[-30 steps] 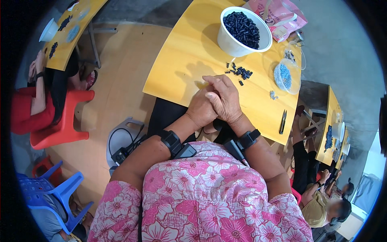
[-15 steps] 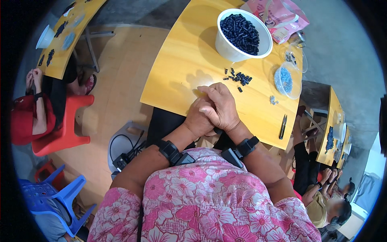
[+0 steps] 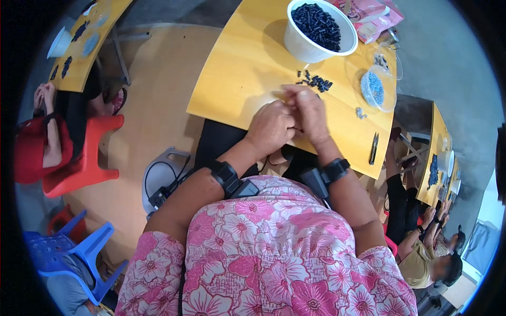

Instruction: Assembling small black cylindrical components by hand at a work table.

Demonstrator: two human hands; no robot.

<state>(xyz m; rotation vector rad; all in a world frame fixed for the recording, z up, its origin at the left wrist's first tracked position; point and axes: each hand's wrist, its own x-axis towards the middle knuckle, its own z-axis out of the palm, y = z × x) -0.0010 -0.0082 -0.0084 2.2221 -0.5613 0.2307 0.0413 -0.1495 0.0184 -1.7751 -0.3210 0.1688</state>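
Observation:
My left hand (image 3: 270,124) is curled into a fist over the table's near edge, and whatever it may hold is hidden. Against it is my right hand (image 3: 312,114), its fingers bent towards the left knuckles and slightly blurred; anything in them is too small to make out. Just beyond the fingers lies a loose pile of small black cylindrical parts (image 3: 319,83). Behind that pile stands a white tub (image 3: 305,52) filled with the same kind of black parts. To the right are a clear plastic bowl (image 3: 389,100) of small blue pieces and a few pale bits (image 3: 360,112).
A slim black pointed tool (image 3: 374,148) lies near the right edge of the yellow table (image 3: 221,89). A pink bag (image 3: 377,23) sits at the back right. Other people work at tables left and right; a red stool (image 3: 95,152) stands at left.
My hands were clasped with the right over the left; now the right has shifted rightward, beside the left fist. The table and tub appear slightly higher in view.

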